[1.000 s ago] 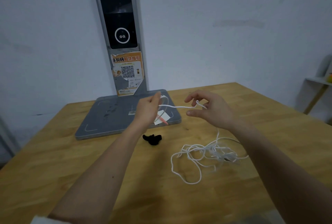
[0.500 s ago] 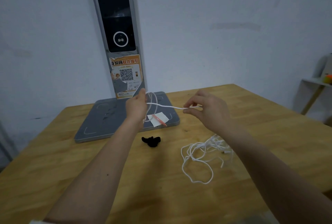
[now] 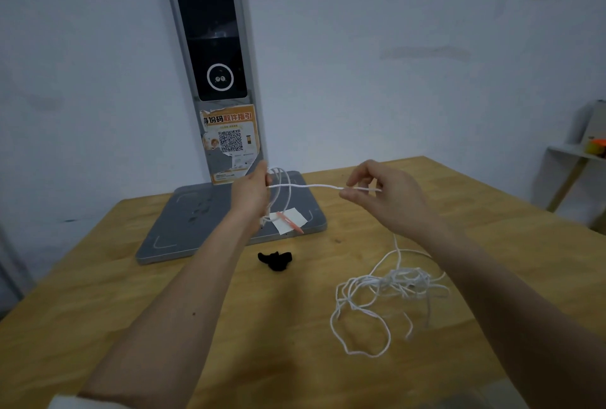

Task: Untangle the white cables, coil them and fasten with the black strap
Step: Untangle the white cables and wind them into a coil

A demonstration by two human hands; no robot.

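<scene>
Over wooden table [image 3: 131, 293], white cable [image 3: 308, 186] between both grips.

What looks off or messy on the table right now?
Most of the white cable still lies in a loose snarl on the table near the right forearm. The black strap sits crumpled, untouched. The sticker on the grey stand looks torn.

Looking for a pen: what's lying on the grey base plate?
On the grey base plate: a white paper slip with a pink pen across it. The left hand hides part.
</scene>
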